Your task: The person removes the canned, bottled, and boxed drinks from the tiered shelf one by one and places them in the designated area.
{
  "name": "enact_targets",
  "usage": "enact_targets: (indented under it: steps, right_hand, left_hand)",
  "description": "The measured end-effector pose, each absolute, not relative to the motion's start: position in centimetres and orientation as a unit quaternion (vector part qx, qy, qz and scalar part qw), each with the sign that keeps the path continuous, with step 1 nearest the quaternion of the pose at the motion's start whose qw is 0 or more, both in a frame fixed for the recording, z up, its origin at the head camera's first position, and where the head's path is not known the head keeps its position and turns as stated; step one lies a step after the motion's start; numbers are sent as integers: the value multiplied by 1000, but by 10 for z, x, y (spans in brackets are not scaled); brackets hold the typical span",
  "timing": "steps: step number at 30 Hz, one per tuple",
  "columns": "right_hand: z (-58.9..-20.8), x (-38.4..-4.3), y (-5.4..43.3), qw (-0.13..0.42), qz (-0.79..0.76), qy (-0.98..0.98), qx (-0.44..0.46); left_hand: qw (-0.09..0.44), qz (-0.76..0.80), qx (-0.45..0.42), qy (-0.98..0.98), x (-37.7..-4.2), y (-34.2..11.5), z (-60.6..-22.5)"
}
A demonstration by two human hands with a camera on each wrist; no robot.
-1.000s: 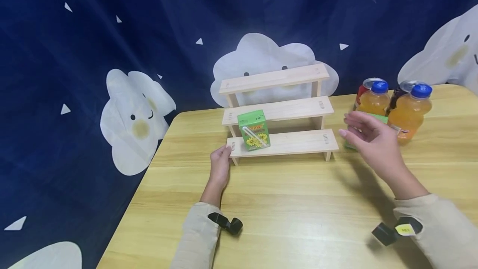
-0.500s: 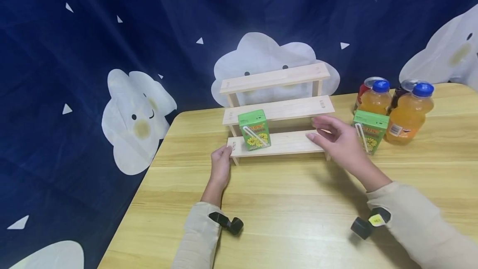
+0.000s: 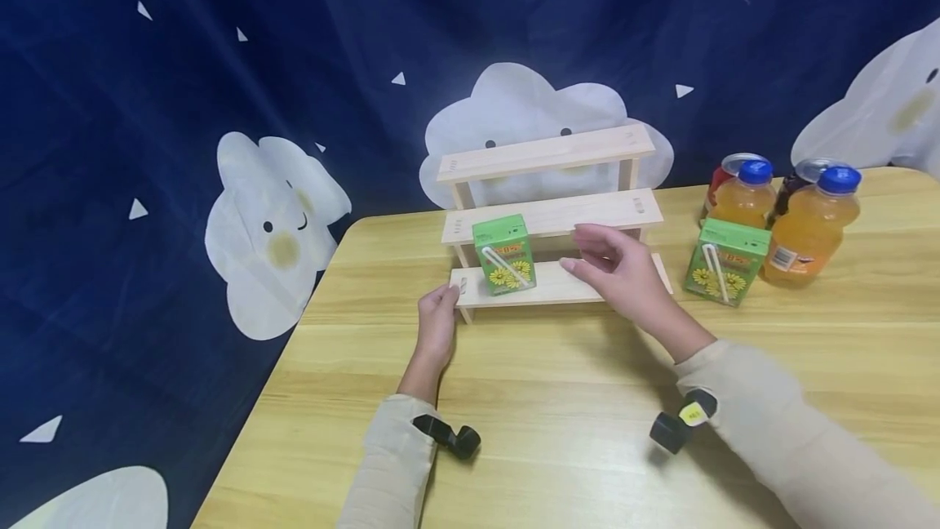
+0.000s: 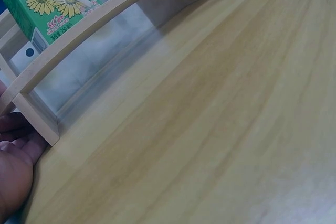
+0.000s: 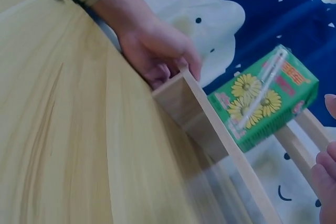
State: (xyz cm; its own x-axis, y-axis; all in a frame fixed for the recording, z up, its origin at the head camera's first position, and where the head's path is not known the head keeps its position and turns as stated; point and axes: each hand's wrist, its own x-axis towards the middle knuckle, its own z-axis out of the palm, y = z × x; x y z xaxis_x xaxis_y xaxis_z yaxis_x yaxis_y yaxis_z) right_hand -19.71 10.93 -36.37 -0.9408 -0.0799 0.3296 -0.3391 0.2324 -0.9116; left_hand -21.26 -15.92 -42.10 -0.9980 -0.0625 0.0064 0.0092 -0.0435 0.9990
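Note:
A three-step wooden display rack (image 3: pixel 565 292) stands on the table. On the left part of its bottom step sits a green juice box (image 3: pixel 507 256) with yellow flowers and a white straw, upright. My left hand (image 3: pixel 437 323) grips the left end of that step, thumb on top and fingers curled underneath in the left wrist view. Above the right half of the bottom step, my right hand (image 3: pixel 615 269) hovers, thumb and fingers parted, holding nothing and apart from the juice box. A second green juice box (image 3: pixel 725 261) stands on the table right of the rack.
Two orange drink bottles with blue caps (image 3: pixel 811 227) stand behind and right of the second juice box. Two cans (image 3: pixel 723 176) are partly hidden behind them. A dark blue curtain (image 3: pixel 367 6) with clouds hangs behind the wooden table (image 3: pixel 514 431).
My right hand has moved left, from in front of the second juice box to over the bottom step, bringing that box into full view. My left hand has stayed on the rack.

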Motion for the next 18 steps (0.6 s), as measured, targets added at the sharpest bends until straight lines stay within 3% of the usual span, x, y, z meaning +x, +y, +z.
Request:
enact_targets:
  steps: [18]
  right_hand:
    - [-373,-217,76,75,645,-746,145]
  left_hand:
    - [37,-734,17,-678,-220,-160,-435]
